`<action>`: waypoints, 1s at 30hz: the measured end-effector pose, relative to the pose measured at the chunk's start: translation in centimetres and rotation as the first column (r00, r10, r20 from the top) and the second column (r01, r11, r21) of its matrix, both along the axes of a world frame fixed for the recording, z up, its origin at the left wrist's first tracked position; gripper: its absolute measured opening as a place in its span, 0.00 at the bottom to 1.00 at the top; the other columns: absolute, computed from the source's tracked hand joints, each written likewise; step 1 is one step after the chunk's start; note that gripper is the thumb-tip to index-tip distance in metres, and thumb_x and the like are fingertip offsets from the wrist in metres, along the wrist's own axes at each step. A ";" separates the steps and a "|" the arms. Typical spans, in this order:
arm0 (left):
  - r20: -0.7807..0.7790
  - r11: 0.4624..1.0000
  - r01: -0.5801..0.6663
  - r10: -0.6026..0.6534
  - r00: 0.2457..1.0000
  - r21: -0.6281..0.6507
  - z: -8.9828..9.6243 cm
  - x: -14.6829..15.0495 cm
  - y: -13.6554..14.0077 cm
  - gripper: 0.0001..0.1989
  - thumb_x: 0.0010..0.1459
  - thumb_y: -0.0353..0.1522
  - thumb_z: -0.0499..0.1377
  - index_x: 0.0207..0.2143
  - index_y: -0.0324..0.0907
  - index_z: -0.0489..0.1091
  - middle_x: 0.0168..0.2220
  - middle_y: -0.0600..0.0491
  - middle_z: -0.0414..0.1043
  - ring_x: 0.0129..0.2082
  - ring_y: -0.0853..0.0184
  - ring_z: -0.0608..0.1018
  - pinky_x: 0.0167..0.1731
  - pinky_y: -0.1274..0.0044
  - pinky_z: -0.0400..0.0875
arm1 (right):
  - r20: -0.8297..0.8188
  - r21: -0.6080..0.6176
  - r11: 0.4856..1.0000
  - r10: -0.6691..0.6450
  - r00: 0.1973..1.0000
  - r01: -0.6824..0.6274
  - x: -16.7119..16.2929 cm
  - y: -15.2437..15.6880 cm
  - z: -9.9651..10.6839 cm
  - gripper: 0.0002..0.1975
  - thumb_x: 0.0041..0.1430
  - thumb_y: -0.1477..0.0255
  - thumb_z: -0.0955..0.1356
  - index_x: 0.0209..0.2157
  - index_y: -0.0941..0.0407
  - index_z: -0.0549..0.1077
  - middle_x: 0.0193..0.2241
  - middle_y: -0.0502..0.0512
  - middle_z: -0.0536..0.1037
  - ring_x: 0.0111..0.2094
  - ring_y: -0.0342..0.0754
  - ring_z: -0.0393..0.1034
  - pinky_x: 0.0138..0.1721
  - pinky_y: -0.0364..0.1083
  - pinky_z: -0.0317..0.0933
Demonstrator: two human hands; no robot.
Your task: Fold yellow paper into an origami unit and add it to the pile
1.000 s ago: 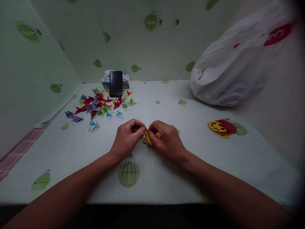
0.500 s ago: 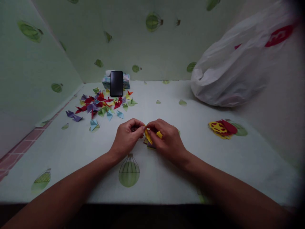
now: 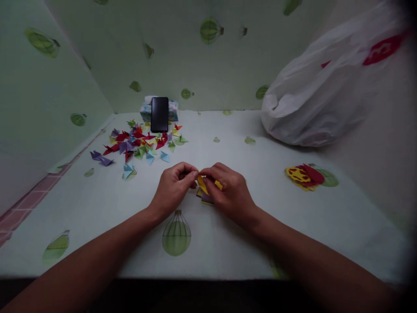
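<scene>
I take the yellow paper (image 3: 202, 184) as my clock centre; it sits between both hands, in the middle of the table. The left hand (image 3: 173, 184), at nine, pinches its upper end between thumb and forefinger; the right hand (image 3: 230, 188), at three, pinches it too. The fingers cover so much that I can't read the folds, or tell whether the yellow bit by the right hand belongs to it. The small square papers (image 3: 206, 199) at six are partly hidden by the right hand. Paper cranes (image 3: 130, 145) crowd ten o'clock, overlapping beyond my counting; the phone (image 3: 159, 114) behind them blocks much of the tissue box (image 3: 145, 114). At two, the white plastic bag (image 3: 302, 108) fades into the dark corner. Pale tablecloth (image 3: 211, 256) runs to the near edge at six, and from the hands to the cutouts (image 3: 299, 174) at three.
</scene>
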State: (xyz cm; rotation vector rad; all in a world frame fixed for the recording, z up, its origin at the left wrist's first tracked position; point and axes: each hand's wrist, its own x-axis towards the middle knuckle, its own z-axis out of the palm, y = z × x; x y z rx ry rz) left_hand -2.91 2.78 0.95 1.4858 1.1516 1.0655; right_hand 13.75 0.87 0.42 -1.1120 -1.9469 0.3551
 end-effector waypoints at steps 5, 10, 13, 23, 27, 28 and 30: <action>-0.002 1.000 0.008 -0.008 1.000 -0.022 0.0 0.1 0.0 0.10 0.57 0.36 0.62 0.32 0.38 0.73 0.28 0.54 0.72 0.27 0.71 0.76 0.30 0.78 0.72 | 0.004 0.009 1.000 -0.004 1.000 0.004 0.0 0.0 -0.2 0.10 0.62 0.78 0.64 0.36 0.58 0.78 0.30 0.55 0.75 0.31 0.47 0.71 0.34 0.45 0.62; -0.040 1.000 -0.001 0.001 0.999 0.003 0.0 -0.1 0.2 0.11 0.58 0.38 0.61 0.31 0.38 0.72 0.26 0.55 0.72 0.26 0.70 0.75 0.29 0.78 0.71 | 0.054 -0.001 1.000 -0.010 0.999 0.010 0.0 0.0 -0.2 0.11 0.63 0.77 0.64 0.34 0.58 0.79 0.31 0.56 0.75 0.31 0.47 0.71 0.34 0.46 0.62; -0.049 1.000 -0.019 0.019 0.999 0.001 0.0 -0.1 0.3 0.11 0.57 0.37 0.61 0.30 0.38 0.72 0.26 0.55 0.72 0.25 0.71 0.75 0.29 0.78 0.70 | 0.060 -0.022 1.000 0.010 0.998 -0.009 0.0 0.0 -0.3 0.11 0.64 0.77 0.64 0.35 0.58 0.79 0.31 0.56 0.75 0.31 0.47 0.71 0.34 0.45 0.62; -0.023 0.999 0.010 -0.009 1.000 0.032 -0.1 0.0 0.2 0.11 0.58 0.37 0.62 0.30 0.38 0.73 0.26 0.55 0.73 0.26 0.71 0.76 0.28 0.80 0.72 | -0.249 -0.203 0.978 -0.008 0.968 -0.044 0.1 0.6 -0.2 0.07 0.61 0.76 0.65 0.33 0.58 0.77 0.29 0.53 0.77 0.31 0.44 0.71 0.35 0.44 0.62; -0.002 0.997 0.036 -0.036 0.999 0.070 -0.1 0.0 0.1 0.10 0.59 0.36 0.62 0.31 0.38 0.73 0.26 0.55 0.73 0.26 0.72 0.75 0.28 0.80 0.72 | -0.443 -0.434 0.886 -0.054 0.895 -0.161 0.1 0.9 -0.5 0.07 0.60 0.70 0.68 0.31 0.57 0.75 0.27 0.51 0.77 0.29 0.43 0.69 0.32 0.43 0.61; -0.002 0.996 0.035 -0.035 0.999 0.081 -0.1 -0.1 0.1 0.09 0.59 0.36 0.61 0.30 0.38 0.73 0.25 0.55 0.73 0.26 0.72 0.75 0.28 0.80 0.71 | -0.496 -0.483 0.848 -0.059 0.866 -0.219 0.0 1.0 -0.6 0.07 0.59 0.68 0.68 0.31 0.57 0.75 0.27 0.51 0.77 0.28 0.43 0.68 0.31 0.43 0.61; -0.010 0.994 0.032 -0.031 0.999 0.100 -0.1 -0.1 0.1 0.09 0.59 0.36 0.62 0.30 0.38 0.73 0.25 0.56 0.72 0.26 0.72 0.75 0.28 0.81 0.71 | -0.593 -0.550 0.766 -0.079 0.802 -0.331 -0.1 1.1 -1.0 0.09 0.56 0.66 0.70 0.30 0.57 0.75 0.27 0.51 0.77 0.27 0.42 0.67 0.29 0.43 0.60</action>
